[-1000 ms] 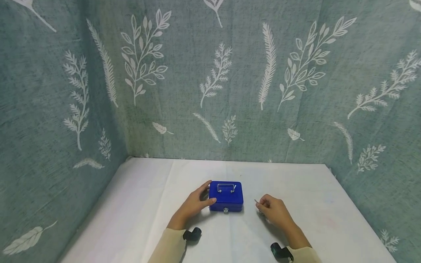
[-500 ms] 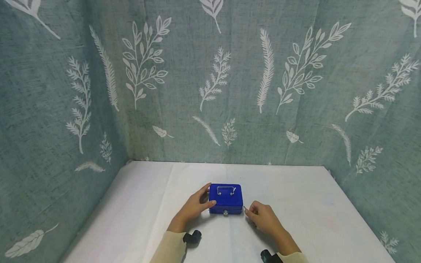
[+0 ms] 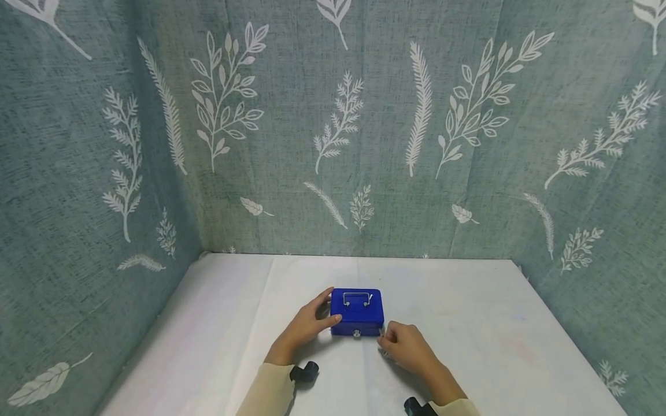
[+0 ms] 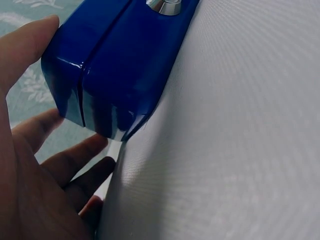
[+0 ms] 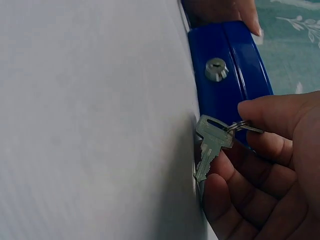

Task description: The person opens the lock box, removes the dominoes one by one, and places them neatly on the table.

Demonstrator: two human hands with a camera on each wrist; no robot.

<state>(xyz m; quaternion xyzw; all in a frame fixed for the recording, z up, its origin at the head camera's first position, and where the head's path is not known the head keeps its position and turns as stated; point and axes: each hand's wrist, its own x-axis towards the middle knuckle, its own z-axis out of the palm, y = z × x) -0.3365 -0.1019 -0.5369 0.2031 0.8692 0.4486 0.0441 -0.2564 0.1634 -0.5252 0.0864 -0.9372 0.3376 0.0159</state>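
Observation:
A small blue metal box [image 3: 357,312] with a silver top handle sits shut on the white table [image 3: 494,323]. My left hand [image 3: 312,323] rests against its left end, the thumb on the front corner and the straight fingers [image 4: 75,160] spread along the side. The right hand [image 3: 400,345] is at the box's front right corner. It pinches a ring from which a silver key [image 5: 210,145] dangles. The key hangs just right of the round lock [image 5: 216,69] on the box's front face [image 4: 125,65], apart from it.
Green cloth printed with white leaves [image 3: 333,127] walls the table at the back and on both sides. The white tabletop spreads out around the box. Black wrist cameras [image 3: 304,371] sit on both sleeves.
My right hand has moved left with the key, from the open table to the box's front right corner. The left hand and the box have stayed put.

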